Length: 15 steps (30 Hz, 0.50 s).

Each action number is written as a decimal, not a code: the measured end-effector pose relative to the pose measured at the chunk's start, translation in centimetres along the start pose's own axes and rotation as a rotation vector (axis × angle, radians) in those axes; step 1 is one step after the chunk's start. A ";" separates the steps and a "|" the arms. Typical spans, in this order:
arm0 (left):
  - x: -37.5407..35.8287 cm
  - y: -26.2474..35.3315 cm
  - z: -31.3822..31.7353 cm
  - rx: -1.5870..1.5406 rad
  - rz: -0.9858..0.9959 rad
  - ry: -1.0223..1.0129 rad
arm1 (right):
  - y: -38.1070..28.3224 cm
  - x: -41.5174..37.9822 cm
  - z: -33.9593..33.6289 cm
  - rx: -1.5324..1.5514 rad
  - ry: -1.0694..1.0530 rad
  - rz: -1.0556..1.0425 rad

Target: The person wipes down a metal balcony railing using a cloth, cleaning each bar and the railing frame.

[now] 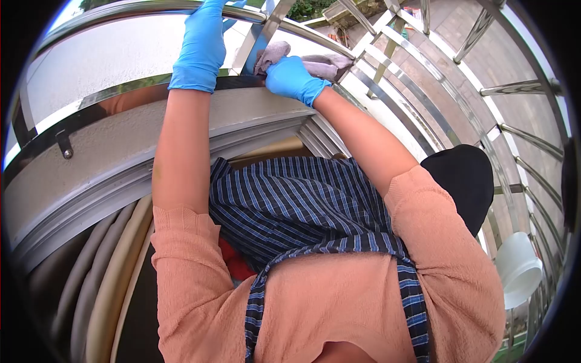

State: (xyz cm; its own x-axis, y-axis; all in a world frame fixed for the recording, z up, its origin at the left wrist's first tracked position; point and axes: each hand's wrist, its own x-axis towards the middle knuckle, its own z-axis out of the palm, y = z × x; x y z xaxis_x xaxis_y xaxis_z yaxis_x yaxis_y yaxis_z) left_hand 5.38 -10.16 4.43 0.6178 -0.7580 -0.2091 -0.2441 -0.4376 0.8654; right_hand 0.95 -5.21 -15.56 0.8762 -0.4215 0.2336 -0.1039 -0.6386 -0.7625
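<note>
Shiny bars (514, 89): maybe slick.
Left hand (201, 45): on top rail (151, 6), can't tell grip; might slip.
Right hand (293, 80): grips cloth (275, 53); loosening could drop it.

The upper part of the left hand (203, 45) is cut off by the top edge, so its grip at the metal rail (130, 13) cannot be seen fully. Of the right hand (295, 80), the fingertips are hidden at the cloth (275, 53), and this cloth is itself partly covered by the hand. The red item (235, 260) is mostly hidden by the apron (296, 199). The black rounded object (465, 184) is partly behind the right sleeve (439, 221); what it is, I cannot tell. Beyond the railing, 1 orange-red detail (416, 13) is too small to identify.
</note>
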 end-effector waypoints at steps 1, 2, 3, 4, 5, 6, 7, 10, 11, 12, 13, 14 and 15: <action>0.0 0.1 0.1 -0.007 -0.009 0.010 | -0.3 0.1 -0.9 -0.037 -0.039 0.033; -0.1 0.3 0.0 -0.011 -0.018 0.018 | -0.2 0.5 -1.3 -0.043 -0.054 0.018; 0.1 0.4 0.1 -0.033 -0.011 0.019 | -0.1 0.8 -1.7 0.002 -0.048 0.009; -0.1 0.4 -0.1 -0.058 -0.001 0.020 | -0.3 1.0 -2.0 0.042 -0.043 -0.003; -0.4 0.4 -0.2 -0.083 0.006 0.021 | -0.6 0.9 -2.2 0.083 -0.041 -0.014; -0.7 0.8 0.0 -0.099 0.040 0.031 | -0.9 1.0 -2.2 0.094 -0.042 0.014; -1.0 1.2 -0.1 -0.055 0.048 0.014 | -1.2 1.0 -2.1 0.106 -0.042 0.041; -1.8 2.0 -0.3 0.032 0.069 -0.033 | -3.4 0.0 -4.6 0.324 0.053 0.212; -1.7 2.1 -0.2 0.031 0.081 -0.029 | -4.4 -0.6 -5.5 0.428 0.096 0.285; -2.0 2.2 -0.1 0.027 0.089 -0.023 | -4.9 -0.8 -5.2 0.505 0.144 0.418; -2.2 2.2 0.0 0.021 0.088 -0.018 | -5.4 -1.3 -5.0 0.554 0.238 0.405; -2.3 2.0 -0.2 0.007 0.082 -0.018 | -5.8 -1.8 -4.8 0.593 0.329 0.387; -2.3 1.9 -0.5 -0.012 0.085 -0.016 | -6.0 -2.0 -4.7 0.625 0.424 0.360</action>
State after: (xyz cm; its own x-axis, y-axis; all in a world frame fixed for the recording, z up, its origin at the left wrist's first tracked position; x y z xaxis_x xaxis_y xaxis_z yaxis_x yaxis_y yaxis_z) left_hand 3.84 -9.04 6.78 0.5834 -0.7997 -0.1417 -0.2864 -0.3658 0.8855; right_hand -2.41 -3.61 -8.61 0.5753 -0.8176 0.0237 0.0464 0.0037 -0.9989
